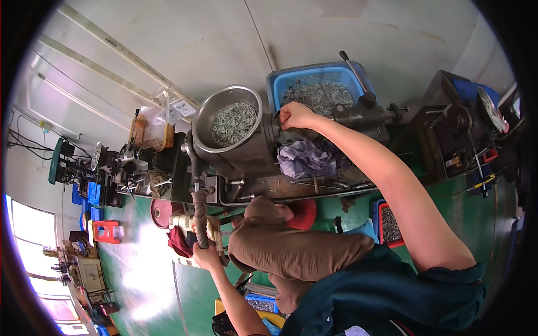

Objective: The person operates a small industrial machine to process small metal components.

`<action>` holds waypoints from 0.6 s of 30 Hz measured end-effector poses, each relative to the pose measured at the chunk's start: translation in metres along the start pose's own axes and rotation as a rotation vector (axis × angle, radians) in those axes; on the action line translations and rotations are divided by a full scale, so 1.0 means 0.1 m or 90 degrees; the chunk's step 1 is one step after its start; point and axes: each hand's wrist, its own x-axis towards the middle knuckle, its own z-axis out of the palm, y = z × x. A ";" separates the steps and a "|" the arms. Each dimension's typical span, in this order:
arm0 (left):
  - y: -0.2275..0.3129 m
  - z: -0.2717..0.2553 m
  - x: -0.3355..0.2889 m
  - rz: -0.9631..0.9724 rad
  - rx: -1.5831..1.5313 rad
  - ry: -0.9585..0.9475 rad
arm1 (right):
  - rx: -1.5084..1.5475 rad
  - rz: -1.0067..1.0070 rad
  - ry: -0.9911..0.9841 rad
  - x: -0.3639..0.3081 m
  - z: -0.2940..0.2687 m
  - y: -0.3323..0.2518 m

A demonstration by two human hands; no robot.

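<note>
My left hand (207, 256) is wrapped round the lower end of a long lever (199, 215) bound with brown cloth, which rises to the left side of a dark lathe-like machine (235, 161). Up at the machine's round spindle face (272, 130), the fingers of my right hand (296, 116) are pinched together; anything between them is too small or hidden to make out. Left of this hand, a steel bowl (202, 131) full of small metal pins (234, 124) sits on top of the machine. Below it lies a crumpled purple-grey rag (305, 159).
Behind my right hand stands a blue plastic basket (274, 84) of similar metal parts, with a black-knobbed handle (352, 70) rising beside it. Tools (322, 185) lie in the machine's tray. More machines (462, 123) flank both sides. A red-rimmed bin (386, 224) of parts sits on the floor.
</note>
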 end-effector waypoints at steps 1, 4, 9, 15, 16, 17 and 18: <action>-0.02 0.01 0.00 0.000 0.001 0.000 | 0.000 0.000 -0.001 0.00 0.00 0.00; -0.07 0.05 0.01 0.007 0.015 0.001 | -0.014 -0.009 -0.007 -0.03 -0.04 0.00; -0.07 0.04 0.01 0.000 0.009 0.005 | -0.112 0.026 -0.008 -0.04 -0.04 -0.03; -0.03 0.05 0.01 0.009 0.007 0.011 | -0.118 0.000 -0.010 -0.02 -0.01 0.01; -0.06 0.06 0.02 0.008 0.007 0.010 | -0.119 0.001 -0.012 -0.03 0.00 0.00; -0.11 0.09 0.04 0.017 0.018 0.010 | -0.122 -0.006 -0.007 -0.03 0.01 -0.01; -0.12 0.10 0.06 0.027 0.028 0.008 | -0.127 -0.011 -0.001 -0.03 0.01 -0.01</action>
